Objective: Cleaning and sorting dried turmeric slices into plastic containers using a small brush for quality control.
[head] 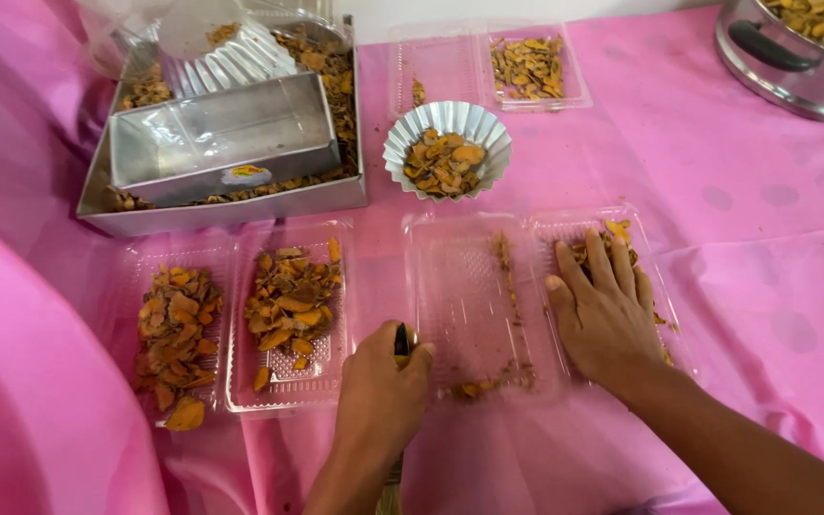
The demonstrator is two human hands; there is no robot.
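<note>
Head view: left hand (383, 381) closed round a dark-handled tool (401, 340) at the near edge of an open clear clamshell tray (460, 296) on the pink-covered bench (765, 248). Right hand (603, 305) lies flat, fingers spread, empty, pressing dried orange slices (612, 238) in the tray's right half. Advisable: hold tray steady, sweep stray crumbs inward.

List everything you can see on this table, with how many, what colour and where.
Pink plastic table cover: one, under everything.
Clear plastic hinged boxes: three; near left full of orange-brown dried slices, near centre with crumbs, far centre part filled.
Fluted silver foil cup: one, centre, holding slices.
Grey metal tray: one, far left, holding a smaller metal tin.
Steel pot: one, far right.
Left hand: gripping a dark-handled tool.
Right hand: flat on the slices, fingers spread.
</note>
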